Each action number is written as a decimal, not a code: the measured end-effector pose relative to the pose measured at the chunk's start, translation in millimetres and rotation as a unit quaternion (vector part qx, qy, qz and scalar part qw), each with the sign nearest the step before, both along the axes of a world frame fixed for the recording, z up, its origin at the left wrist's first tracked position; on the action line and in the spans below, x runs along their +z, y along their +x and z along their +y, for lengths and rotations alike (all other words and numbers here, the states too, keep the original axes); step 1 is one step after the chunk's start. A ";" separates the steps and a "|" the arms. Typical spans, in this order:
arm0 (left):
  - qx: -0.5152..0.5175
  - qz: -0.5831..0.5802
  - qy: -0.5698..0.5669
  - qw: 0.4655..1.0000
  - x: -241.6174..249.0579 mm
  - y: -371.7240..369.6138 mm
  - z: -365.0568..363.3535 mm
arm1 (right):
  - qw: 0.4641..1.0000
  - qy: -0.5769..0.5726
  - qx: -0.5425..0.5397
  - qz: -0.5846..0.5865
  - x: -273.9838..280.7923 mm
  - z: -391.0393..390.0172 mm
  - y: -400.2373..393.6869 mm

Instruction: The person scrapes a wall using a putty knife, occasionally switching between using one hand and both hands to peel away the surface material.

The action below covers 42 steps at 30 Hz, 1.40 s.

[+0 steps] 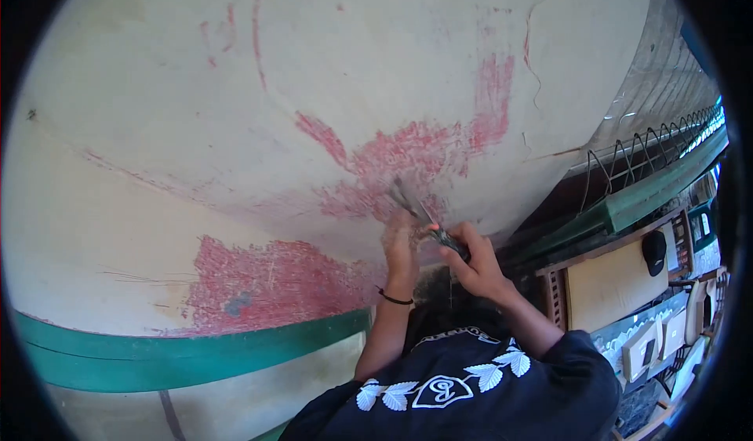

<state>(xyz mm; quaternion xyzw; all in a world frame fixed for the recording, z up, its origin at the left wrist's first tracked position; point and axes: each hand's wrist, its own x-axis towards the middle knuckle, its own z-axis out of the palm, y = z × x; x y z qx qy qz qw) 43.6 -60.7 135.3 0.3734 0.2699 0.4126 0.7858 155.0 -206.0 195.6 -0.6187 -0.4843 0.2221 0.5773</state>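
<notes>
My right hand (474,262) is closed around the dark handle of a scraper-like hand tool (420,210). Its grey metal blade points up and left, the tip lying over a reddish scraped patch (412,147) on the pale wall (157,57). Motion smears the blade's end. Beside the blade, my left hand (401,241) is raised close to the wall, with a dark band around its wrist. Its fingers are blurred, so I cannot tell whether they grip the tool.
Another red scraped area (274,284) lies lower left, above a green ledge (196,362). Thin cracks and red streaks mark the wall. To the right are a green beam (659,186) with wire loops, a wooden-framed tan panel (616,276) and a dark cap (654,251).
</notes>
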 end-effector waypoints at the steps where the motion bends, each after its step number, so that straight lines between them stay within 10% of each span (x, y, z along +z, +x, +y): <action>1: -0.009 0.142 0.117 0.983 -42.3 -3.4 -6.0 | 0.999 -0.033 -0.023 -0.025 -27.1 -13.2 2.3; 3: -0.038 0.412 0.331 0.848 -113.1 -19.2 -23.3 | 0.990 -0.102 -0.063 -0.072 -73.6 -42.2 2.7; 6: -0.112 0.425 0.293 0.849 -173.9 -39.3 -34.6 | 0.965 -0.219 -0.072 -0.126 -116.5 -76.9 14.0; 9: -0.115 0.168 -0.295 0.934 -175.0 -35.2 -26.5 | 0.970 -0.205 -0.071 -0.113 -107.0 -86.8 32.0; 10: -0.133 0.380 0.007 0.915 -167.9 -36.2 -28.7 | 0.974 -0.184 -0.073 -0.108 -102.8 -84.9 41.2; 12: -0.113 0.616 0.574 0.527 -155.2 -37.0 -33.4 | 0.979 -0.135 -0.077 -0.135 -100.0 -77.8 61.7; 15: -0.175 0.410 0.356 0.821 -170.9 -34.4 -20.8 | 0.972 -0.086 -0.181 -0.121 -71.3 -60.3 73.1; 18: -0.101 0.414 0.439 0.791 -163.7 -40.3 -22.4 | 0.982 -0.108 -0.119 -0.097 -48.7 -63.4 78.0; 24: -0.095 0.434 0.262 0.857 -115.8 -90.5 -39.5 | 0.980 -0.087 -0.138 -0.112 -26.6 -63.9 55.5; 33: -0.040 0.424 0.348 0.835 -65.7 -162.3 -34.4 | 0.972 0.007 -0.063 0.228 -34.5 -12.7 -76.9; 42: -0.122 0.010 0.204 0.971 27.8 -105.8 6.0 | 0.931 0.147 -0.010 0.334 -28.4 15.1 -147.6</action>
